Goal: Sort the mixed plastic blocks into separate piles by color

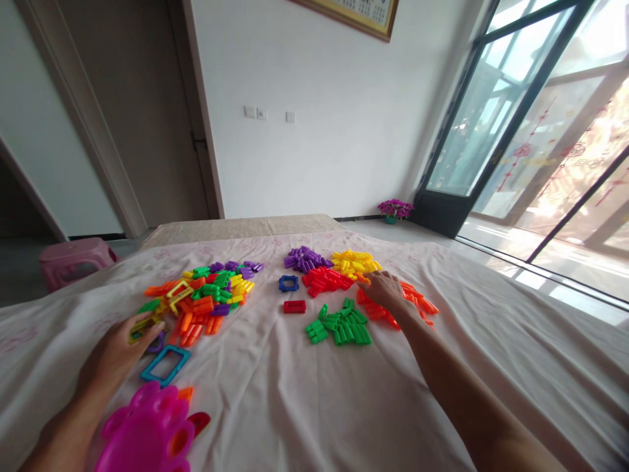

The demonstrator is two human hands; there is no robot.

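Observation:
My left hand [125, 344] is at the left of a mixed pile of plastic building blocks [209, 295], its fingers closed around a yellow frame-shaped piece [141, 326]. A purple ring-like piece [156, 342] lies under the fingertips, partly hidden. Reaching over the orange pile [378, 311], my right hand [386, 292] has its fingertips pinched at a small orange block [362, 278], beside the yellow pile [354, 263]. Red blocks [327, 280] are left of these fingertips. Purple blocks [308, 259] lie behind, and green blocks [346, 324] are nearer me.
A blue square frame [288, 283] and a red rectangular piece [294, 307] lie mid-table. A light-blue frame [166, 365] and a pink scalloped tray [142, 432] are near my left forearm. Creases run through the tablecloth [295, 406]. A pink stool [77, 259] stands left.

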